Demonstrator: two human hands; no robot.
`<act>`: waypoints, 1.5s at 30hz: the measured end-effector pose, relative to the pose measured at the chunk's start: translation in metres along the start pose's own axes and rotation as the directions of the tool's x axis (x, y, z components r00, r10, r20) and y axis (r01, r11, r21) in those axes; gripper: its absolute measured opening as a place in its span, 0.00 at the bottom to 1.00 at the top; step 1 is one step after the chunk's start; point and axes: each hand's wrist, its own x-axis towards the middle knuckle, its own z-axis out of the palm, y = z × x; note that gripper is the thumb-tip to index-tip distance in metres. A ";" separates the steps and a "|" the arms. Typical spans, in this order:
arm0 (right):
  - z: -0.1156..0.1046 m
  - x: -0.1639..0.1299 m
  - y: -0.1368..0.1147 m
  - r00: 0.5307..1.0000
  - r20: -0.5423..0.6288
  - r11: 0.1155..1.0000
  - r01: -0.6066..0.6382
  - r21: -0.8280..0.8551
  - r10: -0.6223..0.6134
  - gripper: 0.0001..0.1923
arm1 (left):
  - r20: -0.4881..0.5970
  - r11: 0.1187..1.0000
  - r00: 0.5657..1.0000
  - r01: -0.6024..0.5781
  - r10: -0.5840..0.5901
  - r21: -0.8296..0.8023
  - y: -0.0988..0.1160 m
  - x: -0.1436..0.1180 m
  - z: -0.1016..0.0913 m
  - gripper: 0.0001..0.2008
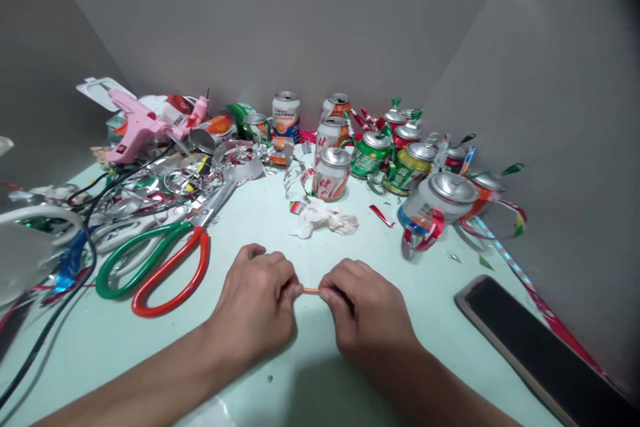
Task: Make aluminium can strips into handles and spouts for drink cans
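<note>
Between my two hands is a thin orange strip [311,291], narrow and straight, lying level just over the pale green tabletop. My left hand [260,297] pinches its left end between thumb and fingers. At the other end, my right hand [367,303] grips it in the same way, so only a short middle length shows. Just beyond the hands lies a crumpled white tissue [325,219]. Large scissors [173,260] with one green and one red handle rest left of my left hand, blades pointing away.
A pink glue gun [137,123] stands among metal scraps [185,183] at the left, its black cable [80,280] running forward. Several cut-down cans [333,175] with lids stand at the back and right. A phone [530,340] lies at the right edge.
</note>
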 end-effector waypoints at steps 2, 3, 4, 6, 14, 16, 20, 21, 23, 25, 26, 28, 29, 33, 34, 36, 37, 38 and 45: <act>0.000 0.000 0.000 1.000 -0.002 1.000 -0.005 -0.004 0.005 0.07 | 0.003 1.000 1.000 0.025 -0.025 0.001 0.001 0.001 0.000 0.08; 0.000 0.000 -0.001 1.000 -0.002 1.000 -0.009 -0.007 0.009 0.07 | 0.006 1.000 1.000 0.030 -0.030 0.000 0.001 0.001 0.000 0.08; 0.000 0.001 -0.001 1.000 -0.005 1.000 -0.014 -0.010 0.014 0.07 | 0.005 0.999 0.999 0.032 -0.032 0.000 0.001 0.001 0.000 0.08; 0.000 0.001 -0.001 1.000 -0.012 1.000 -0.024 -0.015 0.024 0.07 | -0.004 1.000 1.000 0.030 -0.030 0.000 0.002 0.001 0.001 0.08; 0.001 0.001 -0.002 0.998 -0.027 0.998 -0.059 -0.011 0.058 0.07 | -0.055 1.000 0.998 -0.019 0.018 -0.019 0.001 0.002 0.003 0.09; 0.002 0.001 -0.002 0.997 -0.024 0.997 -0.071 -0.009 0.071 0.07 | -0.045 1.000 0.999 -0.020 0.020 -0.008 0.002 0.002 0.003 0.09; 0.002 0.001 -0.002 0.997 -0.023 0.998 -0.068 -0.006 0.068 0.08 | -0.031 1.000 0.999 -0.028 0.029 0.014 0.003 0.002 0.003 0.10; 0.002 0.001 -0.002 0.998 -0.023 0.998 -0.065 -0.006 0.065 0.08 | -0.032 0.999 0.999 -0.031 0.031 0.017 0.003 0.002 0.003 0.10; 0.001 0.001 -0.002 0.998 -0.024 0.999 -0.054 -0.008 0.053 0.08 | -0.030 0.999 0.999 -0.032 0.033 0.020 0.003 0.002 0.003 0.10; 0.002 0.001 -0.001 0.999 -0.029 0.999 -0.039 -0.012 0.039 0.08 | -0.027 0.999 0.999 -0.031 0.031 0.018 0.002 0.001 0.004 0.09; 0.002 0.001 -0.001 0.999 -0.031 0.999 -0.032 -0.015 0.032 0.08 | -0.027 0.999 0.999 -0.030 0.031 0.015 0.002 0.001 0.004 0.09; 0.002 0.001 -0.001 0.999 -0.035 0.999 -0.025 -0.023 0.025 0.08 | -0.028 0.999 0.999 -0.035 0.035 0.008 0.001 0.001 0.004 0.09; 0.002 0.001 -0.001 0.999 -0.034 0.999 -0.023 -0.029 0.022 0.09 | -0.030 0.999 0.999 -0.036 0.036 0.007 0.001 0.000 0.004 0.09; 0.003 0.000 0.000 0.999 -0.035 0.999 0.006 -0.047 -0.007 0.10 | -0.038 1.000 0.999 -0.020 0.021 0.007 0.003 -0.001 0.004 0.08; 0.003 -0.001 0.000 0.999 -0.040 0.999 0.020 -0.049 -0.022 0.10 | -0.040 1.000 0.999 -0.014 0.014 0.004 0.003 -0.001 0.004 0.07; 0.004 -0.001 0.001 0.997 -0.057 0.997 0.049 -0.054 -0.053 0.10 | -0.041 1.000 0.999 -0.001 0.001 -0.004 0.004 -0.002 0.004 0.06; 0.004 -0.001 0.001 0.996 -0.066 0.996 0.063 -0.057 -0.067 0.11 | -0.043 1.000 0.999 0.006 -0.007 -0.006 0.004 -0.002 0.004 0.06; 0.004 -0.002 0.001 0.994 -0.071 0.995 0.075 -0.060 -0.079 0.11 | -0.045 1.000 0.999 0.012 -0.012 -0.007 0.004 -0.002 0.004 0.06; 0.007 -0.001 0.005 0.985 -0.104 0.989 0.134 -0.069 -0.140 0.10 | -0.091 1.000 0.996 0.015 -0.016 -0.013 0.003 -0.001 0.008 0.04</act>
